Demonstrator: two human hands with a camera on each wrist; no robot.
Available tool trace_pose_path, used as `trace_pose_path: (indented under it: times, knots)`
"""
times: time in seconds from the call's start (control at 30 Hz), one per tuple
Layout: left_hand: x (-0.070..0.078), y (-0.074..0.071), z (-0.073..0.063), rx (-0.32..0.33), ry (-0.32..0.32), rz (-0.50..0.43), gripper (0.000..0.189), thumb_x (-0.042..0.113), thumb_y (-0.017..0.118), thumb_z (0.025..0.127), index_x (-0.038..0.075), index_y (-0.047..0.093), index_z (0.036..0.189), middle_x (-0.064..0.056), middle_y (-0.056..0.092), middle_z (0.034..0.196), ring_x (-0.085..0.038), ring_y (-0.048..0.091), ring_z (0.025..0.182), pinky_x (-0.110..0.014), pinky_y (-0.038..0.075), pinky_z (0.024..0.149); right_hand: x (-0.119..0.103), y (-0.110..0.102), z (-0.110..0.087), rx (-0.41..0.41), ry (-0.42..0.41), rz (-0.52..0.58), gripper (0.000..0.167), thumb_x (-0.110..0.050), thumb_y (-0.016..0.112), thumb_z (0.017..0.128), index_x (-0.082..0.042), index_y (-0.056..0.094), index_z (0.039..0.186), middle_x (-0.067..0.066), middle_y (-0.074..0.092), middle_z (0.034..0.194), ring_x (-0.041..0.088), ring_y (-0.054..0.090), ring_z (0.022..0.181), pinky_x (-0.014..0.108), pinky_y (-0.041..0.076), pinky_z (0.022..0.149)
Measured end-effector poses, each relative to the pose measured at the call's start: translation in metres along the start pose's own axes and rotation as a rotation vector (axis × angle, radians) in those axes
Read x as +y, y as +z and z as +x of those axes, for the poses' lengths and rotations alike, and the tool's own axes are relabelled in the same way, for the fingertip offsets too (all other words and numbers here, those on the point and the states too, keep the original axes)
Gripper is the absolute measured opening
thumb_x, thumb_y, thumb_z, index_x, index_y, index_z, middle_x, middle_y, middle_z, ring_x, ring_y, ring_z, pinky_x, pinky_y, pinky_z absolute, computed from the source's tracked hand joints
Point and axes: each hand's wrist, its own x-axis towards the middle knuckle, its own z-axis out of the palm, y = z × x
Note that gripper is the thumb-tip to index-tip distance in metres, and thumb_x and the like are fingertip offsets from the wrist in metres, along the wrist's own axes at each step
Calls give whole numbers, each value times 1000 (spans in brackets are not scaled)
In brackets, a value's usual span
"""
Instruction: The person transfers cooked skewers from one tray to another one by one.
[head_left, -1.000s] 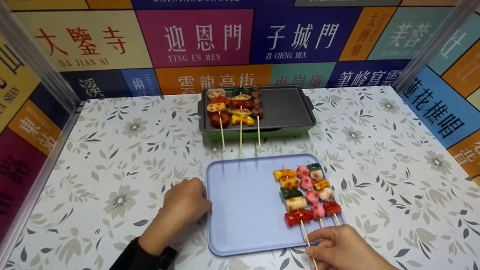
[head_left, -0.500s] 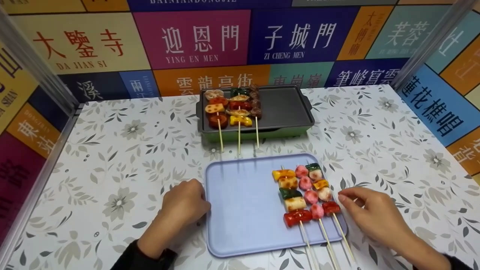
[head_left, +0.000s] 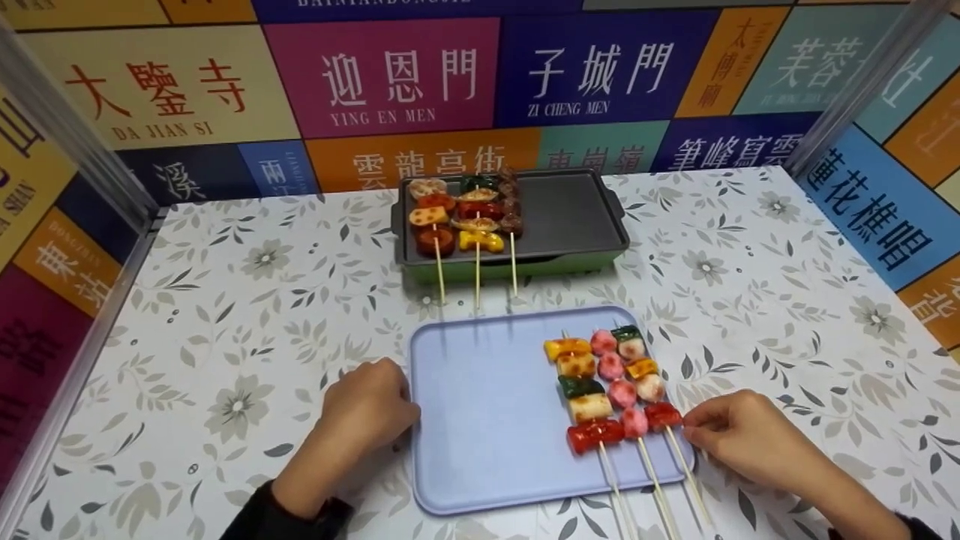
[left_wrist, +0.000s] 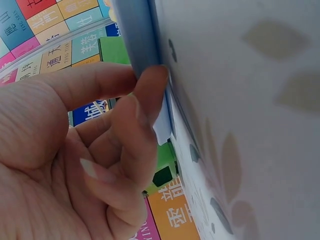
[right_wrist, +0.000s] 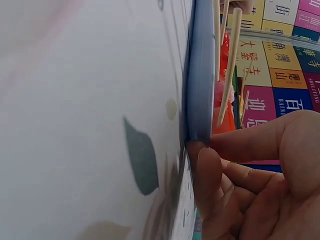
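Note:
A pale blue tray (head_left: 480, 397) lies on the table, bearing three skewers side by side on its right half. The left skewer (head_left: 589, 407) has yellow, green, white and red pieces; the middle skewer (head_left: 622, 393) carries pink balls; the right skewer (head_left: 649, 388) is mixed. Their sticks jut past the front rim. My left hand (head_left: 367, 405) pinches the tray's left rim, thumb and index finger around the edge (left_wrist: 137, 40) in the left wrist view. On the opposite side, my right hand (head_left: 754, 439) grips the right rim (right_wrist: 200, 80), fingertips at its underside.
Behind the tray stands a green grill with a dark pan (head_left: 570, 214). Three more skewers (head_left: 478, 217) lie on the pan's left half, sticks pointing forward. A floral-patterned tablecloth (head_left: 240, 315) covers the table, and panels with lettering (head_left: 390, 82) enclose the back and sides.
My right hand has let go of the left skewer's stick, moved right, and come to the tray's right rim. My left hand stays at the left rim.

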Motion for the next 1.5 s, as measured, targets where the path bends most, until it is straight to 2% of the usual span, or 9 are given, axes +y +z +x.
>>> trace_pose_path:
  times: [0.17, 0.37, 0.47, 0.6, 0.9, 1.03, 1.17, 1.33, 1.5]
  knots:
    - [5, -4, -8, 88, 23, 25, 27, 11, 69, 80, 16, 59, 55, -1, 57, 55, -24, 57, 55, -42, 43, 52, -1, -1, 1, -26, -26, 6, 12, -8, 72, 92, 1, 79, 97, 1, 70, 71, 13, 62, 58, 25, 49, 54]
    - [24, -3, -13, 532, 198, -130, 8, 11, 72, 90, 6, 78, 88, -7, 68, 72, -24, 63, 62, -44, 51, 56, 1, 1, -2, -38, -64, -3, 10, -10, 73, 93, -3, 79, 93, -2, 67, 65, 9, 59, 54, 25, 48, 53]
    - [37, -5, -10, 648, 323, -292, 19, 5, 73, 89, -1, 77, 107, -9, 71, 84, -20, 63, 68, -38, 54, 60, 2, 2, -2, -42, -72, 16, 10, -10, 72, 94, -3, 79, 93, -2, 67, 65, 9, 58, 52, 25, 48, 50]
    - [56, -11, -1, 545, 358, -492, 37, 6, 73, 92, -2, 69, 127, -13, 71, 114, -17, 65, 80, -34, 56, 67, 4, 4, -3, -65, -67, 51, 10, -9, 71, 95, -2, 78, 93, -1, 69, 68, 9, 58, 52, 25, 48, 48]
    - [97, -13, 31, 164, 211, -707, 69, 26, 70, 99, 9, 40, 160, -11, 43, 161, -24, 63, 120, -37, 59, 87, 4, 5, -2, -112, -30, 93, 11, -9, 69, 99, -1, 76, 95, 2, 68, 69, 13, 58, 52, 26, 47, 46]
    - [109, -14, 44, -35, 118, -756, 86, 35, 69, 100, 8, 21, 167, -14, 25, 171, -32, 40, 149, -47, 41, 116, 3, 6, -2, -121, -31, 105, 12, -9, 68, 100, -1, 76, 96, 2, 68, 70, 14, 58, 51, 26, 47, 45]
    - [120, -14, 56, -170, -21, -854, 99, 38, 70, 99, 7, 5, 168, -16, 10, 174, -33, 16, 159, -50, 19, 126, 2, 6, -2, -113, -28, 105, 12, -9, 67, 100, -1, 76, 98, 2, 68, 70, 14, 58, 51, 26, 47, 44]
    - [134, -8, 74, -183, -134, -1048, 94, 31, 70, 99, 2, 10, 166, -20, 18, 171, -35, 41, 147, -45, 38, 118, 2, 4, -3, -77, -13, 74, 13, -8, 67, 100, 1, 77, 100, 2, 66, 70, 14, 58, 52, 27, 48, 45]
    - [139, 0, 88, -97, -159, -1230, 59, 13, 61, 104, -8, 37, 153, -25, 54, 144, -24, 69, 94, -33, 59, 87, 2, 2, -4, -60, -35, 54, 13, -8, 68, 100, 1, 77, 100, 1, 65, 69, 12, 57, 52, 26, 48, 46]
